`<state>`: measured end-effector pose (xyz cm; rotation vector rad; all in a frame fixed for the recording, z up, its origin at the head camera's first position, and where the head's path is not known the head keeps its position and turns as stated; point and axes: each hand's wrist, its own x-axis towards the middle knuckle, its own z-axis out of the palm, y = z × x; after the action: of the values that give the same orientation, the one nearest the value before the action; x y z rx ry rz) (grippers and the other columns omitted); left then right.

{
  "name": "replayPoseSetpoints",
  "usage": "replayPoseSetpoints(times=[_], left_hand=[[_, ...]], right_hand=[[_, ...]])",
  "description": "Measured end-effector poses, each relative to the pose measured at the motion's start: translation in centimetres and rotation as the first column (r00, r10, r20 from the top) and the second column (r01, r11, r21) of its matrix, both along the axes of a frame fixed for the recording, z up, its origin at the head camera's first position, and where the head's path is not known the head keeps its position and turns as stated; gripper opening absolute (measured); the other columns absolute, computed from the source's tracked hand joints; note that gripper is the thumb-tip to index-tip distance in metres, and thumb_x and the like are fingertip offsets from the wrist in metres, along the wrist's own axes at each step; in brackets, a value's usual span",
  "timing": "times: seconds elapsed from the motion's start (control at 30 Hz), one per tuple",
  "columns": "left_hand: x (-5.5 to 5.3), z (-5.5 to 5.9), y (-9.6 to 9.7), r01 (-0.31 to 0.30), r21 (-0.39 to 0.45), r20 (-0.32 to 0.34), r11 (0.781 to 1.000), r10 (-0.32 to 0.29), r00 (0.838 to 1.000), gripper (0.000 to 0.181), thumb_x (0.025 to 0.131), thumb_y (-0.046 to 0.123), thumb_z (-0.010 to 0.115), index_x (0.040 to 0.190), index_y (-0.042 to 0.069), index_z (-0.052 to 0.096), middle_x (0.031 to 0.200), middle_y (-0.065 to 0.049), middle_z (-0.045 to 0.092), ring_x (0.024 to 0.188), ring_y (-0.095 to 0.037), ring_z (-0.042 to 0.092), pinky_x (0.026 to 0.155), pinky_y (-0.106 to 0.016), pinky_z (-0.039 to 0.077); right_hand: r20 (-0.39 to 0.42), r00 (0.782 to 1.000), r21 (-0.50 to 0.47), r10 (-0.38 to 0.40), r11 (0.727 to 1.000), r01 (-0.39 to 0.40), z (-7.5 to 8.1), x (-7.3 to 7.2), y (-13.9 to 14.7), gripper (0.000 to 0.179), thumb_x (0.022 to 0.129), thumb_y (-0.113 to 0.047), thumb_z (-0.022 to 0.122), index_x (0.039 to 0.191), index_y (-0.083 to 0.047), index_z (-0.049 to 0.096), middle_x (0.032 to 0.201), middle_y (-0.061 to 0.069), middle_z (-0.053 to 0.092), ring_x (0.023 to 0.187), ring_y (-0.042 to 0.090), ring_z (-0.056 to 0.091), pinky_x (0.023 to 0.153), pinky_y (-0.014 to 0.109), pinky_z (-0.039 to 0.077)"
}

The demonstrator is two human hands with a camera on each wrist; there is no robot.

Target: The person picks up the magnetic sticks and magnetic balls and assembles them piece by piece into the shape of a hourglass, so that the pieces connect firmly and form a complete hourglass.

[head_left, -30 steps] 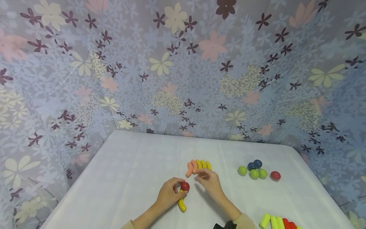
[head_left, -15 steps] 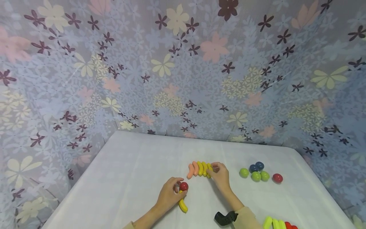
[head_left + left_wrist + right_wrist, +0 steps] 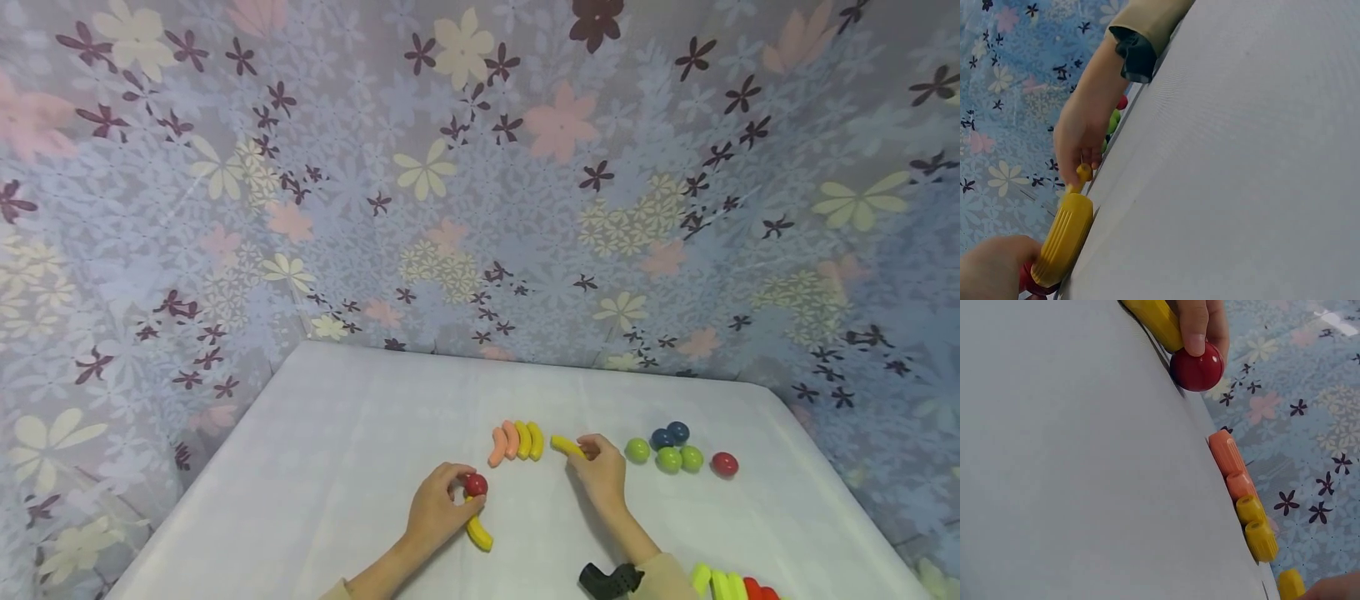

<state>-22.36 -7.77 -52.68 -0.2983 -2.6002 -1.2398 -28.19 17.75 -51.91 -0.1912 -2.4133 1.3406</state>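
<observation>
My left hand (image 3: 437, 508) holds a shiny red ball (image 3: 477, 484) between thumb and fingers. Against the ball and thumb lies a yellow banana-shaped piece (image 3: 480, 535), pointing toward me; the left wrist view shows its ribbed side (image 3: 1065, 240). To the right, my right hand (image 3: 604, 477) pinches the near end of another yellow banana-shaped piece (image 3: 564, 445), partly covered by the fingers. Between the hands and farther back stands a short row: two orange curved pieces (image 3: 497, 447) at the left, then two yellow curved pieces (image 3: 529, 440).
Right of my right hand lie several green balls (image 3: 668, 459), two dark blue balls (image 3: 662, 439) and a red ball (image 3: 725, 464). At the lower right are lime and red pieces (image 3: 722, 585), cut by the frame. A black wrist strap (image 3: 609, 581) hangs by my right sleeve. A flowered curtain (image 3: 480, 208) backs the white table (image 3: 360, 417).
The right hand reached the right end of the row, took hold of the last yellow banana-shaped piece and drew it rightward, away from the row. My left hand has barely moved.
</observation>
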Motion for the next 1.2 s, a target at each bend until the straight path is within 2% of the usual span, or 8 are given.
replayPoseSetpoints(times=[0.1,0.23,0.37,0.5,0.77,1.0,1.2], left_hand=[[0.0,-0.1,0.0,0.006,0.010,-0.002,1.000,-0.006,1.000,0.033,0.073,0.027,0.079,0.103,0.018,0.068,0.085,0.007,0.060,0.067,-0.003,0.044,0.060,-0.016,0.036],[0.0,-0.1,0.0,0.016,0.027,-0.005,1.000,-0.016,1.000,0.033,0.073,0.025,0.079,0.104,0.017,0.068,0.087,0.007,0.061,0.069,-0.004,0.046,0.062,-0.016,0.038],[-0.1,-0.2,0.0,0.032,0.037,-0.005,0.999,-0.031,0.999,0.034,0.074,0.024,0.079,0.105,0.017,0.068,0.089,0.005,0.062,0.071,-0.004,0.048,0.064,-0.016,0.040],[-0.2,-0.3,0.0,0.054,0.049,-0.011,0.997,-0.053,0.999,0.034,0.073,0.025,0.079,0.104,0.016,0.068,0.090,0.005,0.063,0.072,-0.004,0.049,0.065,-0.017,0.040],[-0.3,-0.4,0.0,0.083,0.050,-0.030,0.995,-0.081,0.996,0.035,0.073,0.026,0.080,0.104,0.015,0.068,0.089,0.003,0.062,0.072,-0.005,0.050,0.064,-0.017,0.040],[-0.3,-0.4,0.1,0.082,-0.063,-0.078,0.995,-0.087,0.993,0.033,0.074,0.032,0.078,0.101,0.017,0.069,0.083,0.008,0.060,0.073,-0.003,0.049,0.064,-0.017,0.040],[-0.1,-0.3,0.1,0.077,-0.091,-0.052,0.993,-0.082,0.995,0.029,0.073,0.036,0.078,0.095,0.019,0.068,0.078,0.010,0.055,0.071,-0.002,0.045,0.062,-0.015,0.037]], right_hand=[[-0.032,0.999,-0.042,0.026,0.999,-0.027,0.3,0.4,-0.2,0.022,0.071,0.003,0.072,0.093,0.005,0.067,0.088,0.020,0.069,0.073,0.012,0.057,0.060,0.016,0.047],[-0.062,0.990,-0.060,0.128,0.989,-0.132,0.7,1.1,-1.5,0.023,0.071,0.002,0.075,0.093,0.003,0.068,0.088,0.018,0.071,0.073,0.010,0.060,0.066,0.017,0.049],[-0.021,0.968,-0.091,0.251,0.963,-0.252,0.9,2.1,-3.2,0.023,0.070,0.002,0.076,0.091,0.000,0.068,0.086,0.012,0.070,0.074,0.008,0.059,0.066,0.019,0.049],[0.007,0.946,-0.108,0.324,0.941,-0.321,0.9,2.9,-4.5,0.024,0.069,0.002,0.077,0.092,-0.001,0.068,0.085,0.009,0.070,0.075,0.008,0.059,0.066,0.019,0.049],[0.006,0.926,-0.108,0.377,0.921,-0.374,0.5,3.4,-5.4,0.026,0.069,0.002,0.078,0.093,-0.001,0.069,0.085,0.007,0.071,0.076,0.007,0.060,0.067,0.018,0.049],[0.011,0.925,-0.090,0.380,0.921,-0.378,0.3,3.3,-5.4,0.024,0.069,0.002,0.077,0.091,-0.003,0.069,0.086,0.007,0.071,0.078,0.009,0.061,0.068,0.019,0.048],[0.022,0.909,-0.085,0.417,0.906,-0.414,0.1,3.2,-4.9,0.026,0.071,0.001,0.077,0.096,-0.001,0.068,0.087,0.009,0.072,0.079,0.012,0.063,0.070,0.019,0.049]])
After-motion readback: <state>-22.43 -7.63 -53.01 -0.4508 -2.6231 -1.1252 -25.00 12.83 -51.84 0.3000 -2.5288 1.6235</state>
